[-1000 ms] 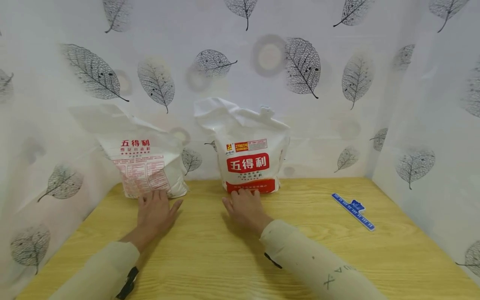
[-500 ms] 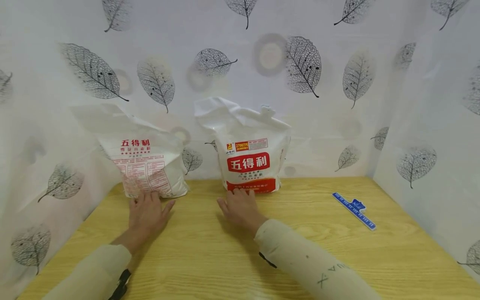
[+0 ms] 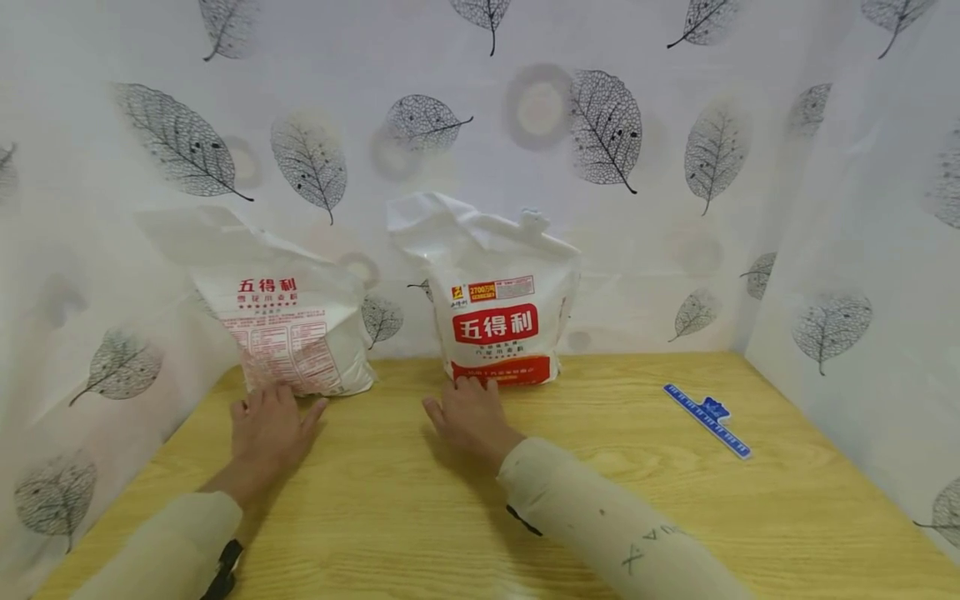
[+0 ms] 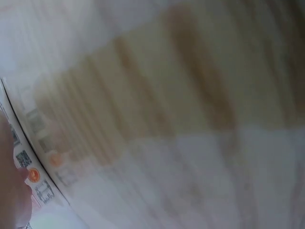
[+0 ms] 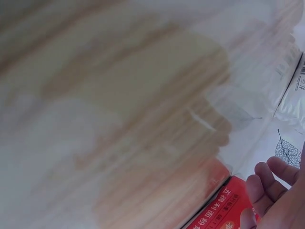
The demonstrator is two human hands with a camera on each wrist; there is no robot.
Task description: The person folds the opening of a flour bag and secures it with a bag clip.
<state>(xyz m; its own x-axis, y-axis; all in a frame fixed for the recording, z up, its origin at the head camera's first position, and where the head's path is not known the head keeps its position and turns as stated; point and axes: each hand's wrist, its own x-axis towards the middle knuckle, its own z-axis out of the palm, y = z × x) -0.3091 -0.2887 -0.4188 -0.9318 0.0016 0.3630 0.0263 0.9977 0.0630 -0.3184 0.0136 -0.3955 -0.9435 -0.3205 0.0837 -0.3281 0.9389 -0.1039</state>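
Two white flour bags stand upright at the back of the table in the head view. My left hand (image 3: pixel 267 429) lies palm down before the left flour bag (image 3: pixel 277 333), which carries red print, its fingertips at the bag's lower edge. My right hand (image 3: pixel 472 421) is in front of the right flour bag (image 3: pixel 502 317) with the red label, fingertips by its bottom band. Whether either hand touches its bag, I cannot tell. Loosely bent fingers (image 5: pixel 267 188) show in the right wrist view, holding nothing. Only part of the left hand (image 4: pixel 14 181) shows in the left wrist view.
A blue bag clip (image 3: pixel 707 420) lies on the right part of the wooden table (image 3: pixel 405 517). Leaf-patterned curtain (image 3: pixel 637 275) encloses the back and both sides, close behind the bags.
My left hand has slid leftward along the lower edge of the left flour bag. My right hand has shifted a little left. Both bags and the clip stay in place.
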